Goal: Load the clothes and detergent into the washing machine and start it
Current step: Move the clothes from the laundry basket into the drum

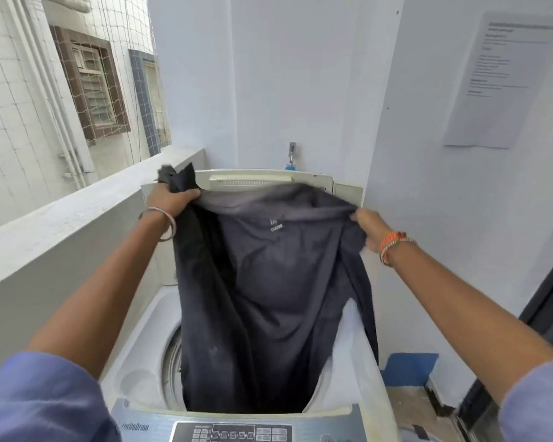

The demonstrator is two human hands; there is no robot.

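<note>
Hands (173, 197) (366, 226) grip shirt (268, 282) — over washer (134, 371).

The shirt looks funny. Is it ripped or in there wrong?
No rip shows. The dark shirt is just held up by the left hand and right hand, its bottom end hanging into the washing machine drum. It looks inside out, since the neck label print shows. Nothing has spilled.

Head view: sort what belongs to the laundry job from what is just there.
Job: dark garment, gripped by left hand and right hand; washing machine, lid up; control panel.

Just there: tap, wall notice, netting, blue object.
</note>
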